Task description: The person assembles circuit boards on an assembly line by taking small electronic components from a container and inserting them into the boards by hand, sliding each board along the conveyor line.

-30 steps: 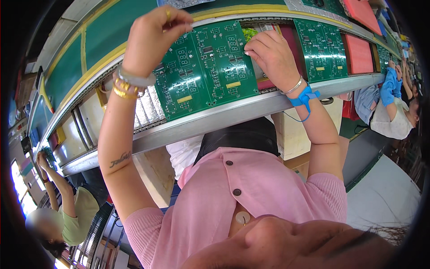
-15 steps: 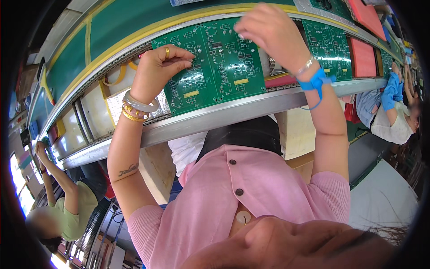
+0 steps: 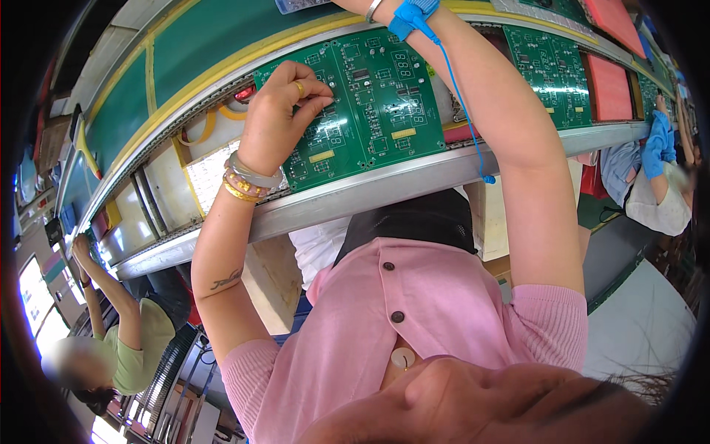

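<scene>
Green printed circuit board panel (image 3: 362, 126), two halves side by side, lies on the conveyor line in front of the person, just behind the metal rail (image 3: 370, 183). Each half has seven-segment displays (image 3: 402, 64), small parts and a yellow rectangular piece (image 3: 404, 134).

Left hand (image 3: 290, 107) is over the panel's left half. Grip: thumb and index tips together in a pinch at a small part there; too small to tell if anything sits between them. Gold ring (image 3: 299, 89) on a finger, bangles (image 3: 251, 179) at the wrist.

Right hand (image 3: 355, 3) mostly cut off by the top edge, near a blue component bin (image 3: 299, 4); fingers outside the picture, can't tell its grip. Forearm crosses above the panel's right half. Blue wrist strap (image 3: 412, 18) on it, blue cord (image 3: 466, 111) hanging down to the rail.

Right along the line: second green circuit board (image 3: 551, 70), then pink foam block (image 3: 610, 89). Left: yellow rings (image 3: 198, 132), silvery sheet (image 3: 209, 180). Green tabletop (image 3: 214, 37) beyond the line. One co-worker (image 3: 140, 348) far left, another (image 3: 660, 196) far right.
</scene>
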The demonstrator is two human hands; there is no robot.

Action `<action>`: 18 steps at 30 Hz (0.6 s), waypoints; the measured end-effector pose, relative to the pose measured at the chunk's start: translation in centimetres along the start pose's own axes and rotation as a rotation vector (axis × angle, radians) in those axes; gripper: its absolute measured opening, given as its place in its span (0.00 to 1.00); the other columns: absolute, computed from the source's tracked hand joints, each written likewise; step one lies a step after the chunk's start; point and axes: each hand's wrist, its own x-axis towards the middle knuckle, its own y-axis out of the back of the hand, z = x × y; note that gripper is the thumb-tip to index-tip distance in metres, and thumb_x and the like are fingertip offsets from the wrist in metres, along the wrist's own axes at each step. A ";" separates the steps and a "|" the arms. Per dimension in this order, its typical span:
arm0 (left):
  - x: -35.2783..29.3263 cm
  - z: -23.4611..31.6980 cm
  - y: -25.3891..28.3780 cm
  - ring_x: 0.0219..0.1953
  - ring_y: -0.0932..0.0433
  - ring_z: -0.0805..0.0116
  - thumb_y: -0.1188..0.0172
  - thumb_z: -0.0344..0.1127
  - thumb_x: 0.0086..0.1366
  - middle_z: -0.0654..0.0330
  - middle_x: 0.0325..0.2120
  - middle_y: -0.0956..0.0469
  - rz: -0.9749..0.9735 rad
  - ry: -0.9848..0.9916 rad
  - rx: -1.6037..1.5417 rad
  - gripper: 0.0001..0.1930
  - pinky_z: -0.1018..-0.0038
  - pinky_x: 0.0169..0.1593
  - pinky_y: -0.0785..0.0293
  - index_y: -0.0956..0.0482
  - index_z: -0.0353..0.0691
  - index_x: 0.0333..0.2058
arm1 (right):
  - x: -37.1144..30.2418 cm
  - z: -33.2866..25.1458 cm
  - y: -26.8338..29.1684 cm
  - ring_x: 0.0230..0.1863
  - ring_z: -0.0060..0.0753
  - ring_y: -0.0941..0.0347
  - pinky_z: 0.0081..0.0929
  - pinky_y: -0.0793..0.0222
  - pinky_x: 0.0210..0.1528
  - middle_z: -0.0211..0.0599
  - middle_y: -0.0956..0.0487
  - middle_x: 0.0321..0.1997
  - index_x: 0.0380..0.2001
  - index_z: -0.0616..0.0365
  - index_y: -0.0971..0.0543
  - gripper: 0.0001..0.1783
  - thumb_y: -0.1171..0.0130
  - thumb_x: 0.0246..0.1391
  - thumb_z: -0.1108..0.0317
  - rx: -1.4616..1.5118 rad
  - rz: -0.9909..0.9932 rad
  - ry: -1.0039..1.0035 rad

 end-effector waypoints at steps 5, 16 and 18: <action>0.1 0.1 -0.3 0.27 0.23 0.65 0.34 0.29 0.53 0.58 0.32 0.27 0.013 0.014 0.070 0.07 0.74 0.33 0.25 0.19 0.32 0.30 | -0.6 -0.2 0.9 0.39 0.40 0.27 0.38 0.33 0.43 0.37 0.21 0.26 0.20 0.55 0.21 0.08 0.48 0.47 0.68 0.125 0.111 -0.011; 0.8 0.6 -1.0 0.28 0.26 0.59 0.34 0.31 0.53 0.58 0.31 0.28 0.010 -0.022 0.192 0.07 0.68 0.32 0.27 0.20 0.33 0.27 | -4.9 -0.8 6.2 0.36 0.40 0.29 0.33 0.32 0.43 0.36 0.23 0.30 0.26 0.56 0.24 0.05 0.38 0.43 0.71 0.382 0.243 0.062; 0.4 0.2 -0.8 0.29 0.25 0.58 0.34 0.32 0.53 0.57 0.31 0.28 0.020 -0.074 0.244 0.07 0.67 0.33 0.27 0.20 0.34 0.28 | -5.9 -1.5 6.6 0.37 0.40 0.29 0.33 0.33 0.43 0.35 0.23 0.31 0.26 0.56 0.24 0.05 0.39 0.43 0.71 0.454 0.205 0.028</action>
